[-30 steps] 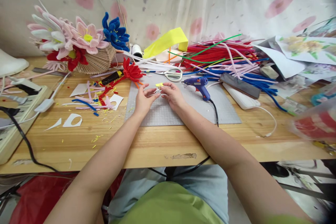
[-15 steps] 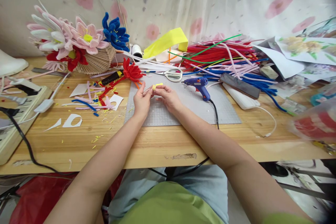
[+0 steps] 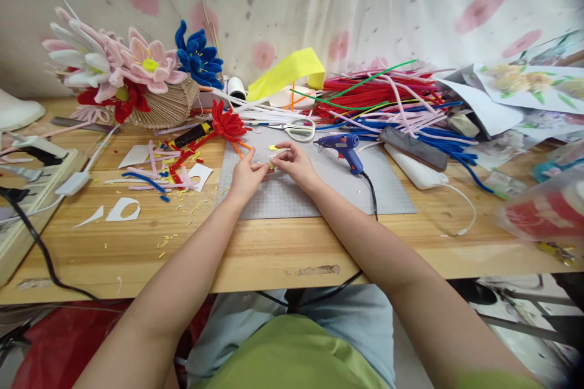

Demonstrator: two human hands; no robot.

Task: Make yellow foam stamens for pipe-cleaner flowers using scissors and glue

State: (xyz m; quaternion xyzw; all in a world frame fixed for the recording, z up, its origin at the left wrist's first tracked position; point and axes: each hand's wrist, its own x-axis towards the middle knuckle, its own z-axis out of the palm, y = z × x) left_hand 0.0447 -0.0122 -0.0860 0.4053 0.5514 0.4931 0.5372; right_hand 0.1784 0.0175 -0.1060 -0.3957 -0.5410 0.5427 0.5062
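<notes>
My left hand [image 3: 246, 179] and my right hand [image 3: 297, 165] meet fingertip to fingertip over the grey cutting mat [image 3: 351, 194]. Both are closed in a pinch at a small pale yellowish piece [image 3: 272, 164], mostly covered by the fingers; its kind is too small to make out. A bit of yellow material [image 3: 274, 148] shows just beyond the right fingertips; whether it lies on the mat or is touched, I cannot tell. A red fuzzy flower [image 3: 228, 123] with orange stems lies behind my left hand. To the right of my hands rests a blue glue gun [image 3: 343, 149].
Scissors [image 3: 301, 129] lie at the mat's back edge, before bundled pipe cleaners [image 3: 383, 94]. Yellow sheet [image 3: 287, 73] stands behind. Paper scraps [image 3: 124, 209] and trimmings are at left, beside a basket of fuzzy flowers [image 3: 164, 106]. A phone [image 3: 413, 147] sits at right; a power strip [image 3: 41, 213] far left.
My right hand has lifted and curled its fingers more, and the fingertips have come slightly nearer to me. The yellow bit now shows apart from the pinched piece.
</notes>
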